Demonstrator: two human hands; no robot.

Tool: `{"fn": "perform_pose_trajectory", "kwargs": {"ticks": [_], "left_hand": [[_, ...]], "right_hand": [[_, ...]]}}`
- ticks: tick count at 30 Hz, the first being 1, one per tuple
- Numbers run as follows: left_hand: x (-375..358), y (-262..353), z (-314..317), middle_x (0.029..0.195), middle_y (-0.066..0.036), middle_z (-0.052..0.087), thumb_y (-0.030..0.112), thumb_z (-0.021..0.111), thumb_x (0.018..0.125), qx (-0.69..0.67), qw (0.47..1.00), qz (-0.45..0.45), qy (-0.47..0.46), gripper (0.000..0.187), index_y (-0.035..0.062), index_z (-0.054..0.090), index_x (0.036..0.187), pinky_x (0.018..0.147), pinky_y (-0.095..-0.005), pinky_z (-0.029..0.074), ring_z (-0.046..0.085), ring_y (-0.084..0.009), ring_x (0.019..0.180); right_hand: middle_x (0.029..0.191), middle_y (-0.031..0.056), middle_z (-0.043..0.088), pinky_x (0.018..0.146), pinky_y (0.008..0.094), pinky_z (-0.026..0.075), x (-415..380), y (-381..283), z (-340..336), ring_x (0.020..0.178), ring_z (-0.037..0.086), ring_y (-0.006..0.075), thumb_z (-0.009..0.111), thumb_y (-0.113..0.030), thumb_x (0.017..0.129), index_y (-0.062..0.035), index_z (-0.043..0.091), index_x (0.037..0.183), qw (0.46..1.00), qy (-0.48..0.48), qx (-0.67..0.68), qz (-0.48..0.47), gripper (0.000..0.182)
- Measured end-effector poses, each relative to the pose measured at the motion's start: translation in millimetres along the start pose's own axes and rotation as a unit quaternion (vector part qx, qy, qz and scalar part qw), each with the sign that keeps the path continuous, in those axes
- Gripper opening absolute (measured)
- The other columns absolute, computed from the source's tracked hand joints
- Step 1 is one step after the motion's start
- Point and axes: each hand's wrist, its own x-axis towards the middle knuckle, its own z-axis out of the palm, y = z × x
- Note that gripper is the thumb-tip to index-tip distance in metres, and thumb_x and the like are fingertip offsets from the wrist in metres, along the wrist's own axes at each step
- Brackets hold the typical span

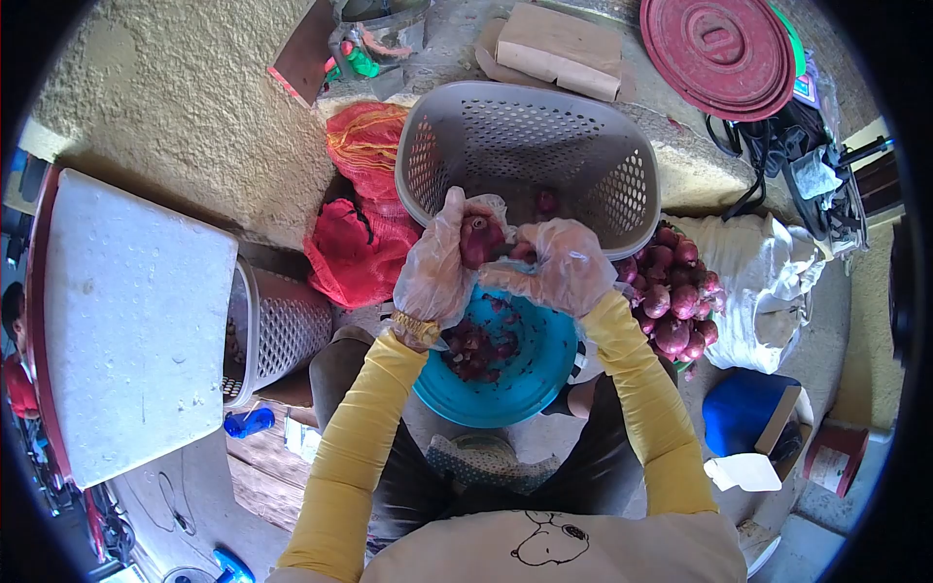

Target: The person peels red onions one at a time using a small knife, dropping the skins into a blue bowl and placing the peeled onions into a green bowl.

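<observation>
In a clear plastic glove, my left hand (435,267) is closed around a red onion (480,240), above the near rim of a grey perforated basket (530,97). My right hand (566,260), gloved likewise, is close beside the onion with its fingers curled; what they hold, if anything, is hidden. Below both hands is a turquoise basin (544,384) with purple onion skins and scraps (476,352) in it. One onion (546,201) lies inside the grey basket. A heap of red onions (675,291) sits to the right of my right hand.
Red mesh sacks (360,243) lie left of the grey basket. A second perforated basket (287,325) stands beside a white board (136,330). Rightward are a white sack (768,282) and a blue container (743,408). A red lid (719,53) and cardboard (559,49) lie behind.
</observation>
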Motion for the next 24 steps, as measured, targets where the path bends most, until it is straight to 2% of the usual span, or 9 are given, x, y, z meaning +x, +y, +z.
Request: {"fn": "perform_pose_trajectory", "kwargs": {"ticks": [3, 5, 6, 8, 12, 16, 20, 24], "left_hand": [[0.8, -1.6, -3.5, 0.108, -0.012, 0.066, 0.051, 0.044, 0.109, -0.001, 1.000, -0.007, -0.004, 0.053, 0.0024, 0.062, 0.117, 0.086, -0.0372, 0.060, 0.068, -0.0215, 0.099], [1.1, -2.0, -3.2, 0.108, -0.013, 0.066, 0.052, 0.044, 0.109, -0.001, 1.000, -0.011, -0.016, 0.053, 0.0021, 0.062, 0.117, 0.085, -0.0366, 0.061, 0.068, -0.0211, 0.099], [0.7, -2.1, -2.5, 0.108, -0.013, 0.066, 0.052, 0.044, 0.109, 0.002, 1.000, -0.013, -0.016, 0.053, 0.0018, 0.062, 0.117, 0.084, -0.0362, 0.061, 0.068, -0.0212, 0.099], [-0.6, -1.8, -0.2, 0.109, -0.013, 0.066, 0.051, 0.044, 0.109, 0.005, 1.000, -0.015, -0.016, 0.053, 0.0016, 0.062, 0.117, 0.084, -0.0358, 0.062, 0.069, -0.0212, 0.099], [-2.0, 0.3, 4.8, 0.110, -0.014, 0.066, 0.051, 0.044, 0.109, -0.018, 0.999, -0.031, -0.024, 0.053, 0.0008, 0.061, 0.116, 0.083, -0.0359, 0.062, 0.070, -0.0233, 0.098], [0.0, -1.6, 2.3, 0.111, -0.014, 0.065, 0.051, 0.044, 0.109, -0.004, 0.998, 0.004, -0.067, 0.054, -0.0004, 0.061, 0.116, 0.085, -0.0368, 0.062, 0.069, -0.0251, 0.101], [1.5, -3.3, -0.1, 0.111, -0.014, 0.064, 0.051, 0.044, 0.109, -0.005, 0.997, 0.011, -0.073, 0.055, -0.0010, 0.060, 0.115, 0.088, -0.0383, 0.061, 0.068, -0.0255, 0.102], [-0.9, -0.6, 1.3, 0.109, -0.013, 0.065, 0.050, 0.043, 0.109, 0.037, 0.998, 0.007, -0.053, 0.054, -0.0004, 0.061, 0.115, 0.089, -0.0396, 0.060, 0.068, -0.0253, 0.102]], "right_hand": [[0.082, 0.0134, 0.069, 0.071, 0.0456, 0.053, -2.6, 3.6, -3.2, 0.078, 0.068, 0.0355, 0.082, -0.061, 0.076, -0.0053, 0.072, 0.098, 0.998, 0.051, -0.027, 0.011, 0.061], [0.081, 0.0131, 0.070, 0.071, 0.0454, 0.054, -4.5, 16.1, 5.5, 0.077, 0.069, 0.0358, 0.082, -0.069, 0.070, -0.0037, 0.072, 0.098, 0.988, 0.106, -0.096, -0.054, 0.071], [0.081, 0.0131, 0.070, 0.071, 0.0454, 0.054, -4.3, 11.5, 3.0, 0.077, 0.069, 0.0358, 0.082, -0.069, 0.070, -0.0037, 0.072, 0.098, 0.988, 0.106, -0.095, -0.054, 0.071], [0.086, 0.0126, 0.067, 0.081, 0.0442, 0.052, -3.1, -1.6, -4.1, 0.088, 0.066, 0.0343, 0.085, -0.059, 0.071, -0.0062, 0.073, 0.100, 0.996, 0.034, -0.074, 0.024, 0.062], [0.088, 0.0138, 0.068, 0.081, 0.0450, 0.052, -4.5, 3.7, -1.5, 0.089, 0.066, 0.0348, 0.085, -0.061, 0.071, -0.0049, 0.073, 0.102, 0.996, 0.050, -0.067, 0.004, 0.065], [0.084, 0.0163, 0.070, 0.074, 0.0455, 0.053, -1.4, -3.3, -6.9, 0.081, 0.067, 0.0380, 0.084, -0.063, 0.073, -0.0011, 0.073, 0.098, 0.999, 0.030, -0.032, 0.022, 0.068], [0.077, 0.0177, 0.070, 0.068, 0.0465, 0.054, 0.6, -2.0, -5.7, 0.074, 0.068, 0.0404, 0.081, -0.062, 0.077, 0.0009, 0.074, 0.095, 0.999, 0.028, -0.021, 0.017, 0.066], [0.077, 0.0172, 0.070, 0.069, 0.0463, 0.053, -1.4, 1.7, -0.1, 0.075, 0.068, 0.0391, 0.079, -0.061, 0.079, 0.0001, 0.074, 0.095, 0.999, 0.016, -0.015, 0.023, 0.064]]}}
